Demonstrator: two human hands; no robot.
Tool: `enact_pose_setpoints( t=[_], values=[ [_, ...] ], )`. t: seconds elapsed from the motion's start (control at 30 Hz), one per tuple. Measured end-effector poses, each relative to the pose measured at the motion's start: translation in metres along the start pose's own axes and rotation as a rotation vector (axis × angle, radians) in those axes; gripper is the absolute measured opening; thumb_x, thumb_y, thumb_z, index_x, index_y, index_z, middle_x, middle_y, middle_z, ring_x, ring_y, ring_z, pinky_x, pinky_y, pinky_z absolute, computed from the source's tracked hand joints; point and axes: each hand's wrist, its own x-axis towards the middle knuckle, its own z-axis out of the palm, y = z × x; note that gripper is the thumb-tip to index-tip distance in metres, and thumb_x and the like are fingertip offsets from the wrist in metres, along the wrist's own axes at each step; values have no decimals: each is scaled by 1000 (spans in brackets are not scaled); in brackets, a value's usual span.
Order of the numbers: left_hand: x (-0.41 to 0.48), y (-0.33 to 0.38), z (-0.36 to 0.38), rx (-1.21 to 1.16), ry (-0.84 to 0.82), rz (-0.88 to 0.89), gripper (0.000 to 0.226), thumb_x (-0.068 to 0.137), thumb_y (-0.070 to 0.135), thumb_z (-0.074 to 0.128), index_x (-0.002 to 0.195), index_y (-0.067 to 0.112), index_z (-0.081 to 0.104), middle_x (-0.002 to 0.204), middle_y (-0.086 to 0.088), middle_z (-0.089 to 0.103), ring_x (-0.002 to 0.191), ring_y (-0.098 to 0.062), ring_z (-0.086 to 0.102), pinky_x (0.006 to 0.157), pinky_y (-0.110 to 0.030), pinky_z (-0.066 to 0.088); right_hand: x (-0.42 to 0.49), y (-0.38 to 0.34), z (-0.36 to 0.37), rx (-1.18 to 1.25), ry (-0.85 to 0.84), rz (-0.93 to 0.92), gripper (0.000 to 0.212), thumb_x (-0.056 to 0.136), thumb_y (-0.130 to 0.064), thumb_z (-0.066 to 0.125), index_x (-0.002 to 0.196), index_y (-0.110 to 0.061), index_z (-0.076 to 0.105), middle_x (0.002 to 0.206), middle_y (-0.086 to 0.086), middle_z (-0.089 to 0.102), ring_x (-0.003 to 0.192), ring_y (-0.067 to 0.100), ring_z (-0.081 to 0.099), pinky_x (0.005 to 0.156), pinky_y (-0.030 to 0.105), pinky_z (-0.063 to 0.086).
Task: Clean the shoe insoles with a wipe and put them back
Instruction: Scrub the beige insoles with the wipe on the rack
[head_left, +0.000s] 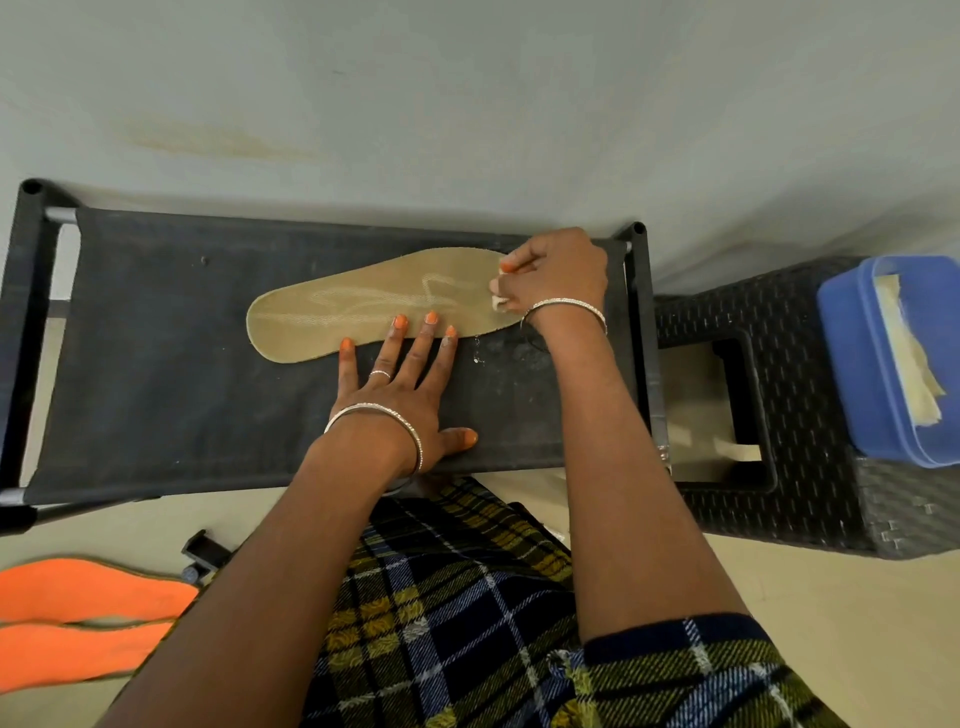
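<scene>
Plaid cloth (467, 623) nearest, in front of rack (156, 364). Two orange insoles (78, 587) on floor, left-front of rack. Tan insole (363, 306) flat on rack top. Left hand (400, 395) flat, fingers spread straight, tips pressing insole's near edge (thumb on rack). Right hand (561, 275) curled round white wipe (501, 301) at insole's right end. Blue box (852, 364) right of rack.

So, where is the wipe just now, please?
Head view, right side: the right hand holds the wipe on the tan insole, atop the black rack.
</scene>
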Motion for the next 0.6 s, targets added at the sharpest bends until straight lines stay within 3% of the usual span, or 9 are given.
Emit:
enact_pose_setpoints(
  t=[0.17, 0.33, 0.47, 0.53, 0.6],
  values=[
    [0, 0, 0, 1, 1, 0, 100, 91, 74, 34, 145, 30, -38, 150, 6, -47, 141, -23, -39, 115, -63, -13, -5, -11, -5, -34, -251, -89, 37, 57, 1, 86, 90, -14, 80, 78, -4, 72, 61, 1, 60, 76, 18, 55],
    [-1, 0, -1, 1, -2, -2, 101, 91, 73, 35, 146, 30, -37, 150, 6, -46, 141, -23, -38, 116, -63, -13, -6, -2, -4, -32, -83, -82, 34, 50, -11, 92, 76, -24, 74, 69, -8, 69, 68, 10, 67, 76, 32, 58],
    [-1, -1, -1, 5, 5, -1, 101, 91, 73, 35, 146, 29, -37, 150, 6, -46, 141, -23, -38, 115, -63, -14, -3, -3, -1, -33, 39, -42, 27, 55, -14, 89, 73, -24, 71, 79, -5, 72, 85, 20, 69, 84, 36, 56],
    [-1, 0, -1, 0, 5, 1, 101, 91, 74, 35, 146, 30, -37, 150, 6, -46, 141, -23, -38, 115, -63, -14, -5, -7, -1, -85, -11, -36, 23, 57, -14, 88, 75, -22, 75, 80, -7, 72, 85, 17, 70, 86, 33, 56],
    [-1, -1, 0, 3, 9, 2, 100, 91, 74, 34, 146, 30, -37, 151, 6, -46, 141, -23, -38, 115, -63, -14, -7, -11, -5, -157, -164, -37, 24, 56, -16, 90, 74, -23, 78, 79, -9, 72, 82, 13, 69, 84, 30, 57]
  ],
)
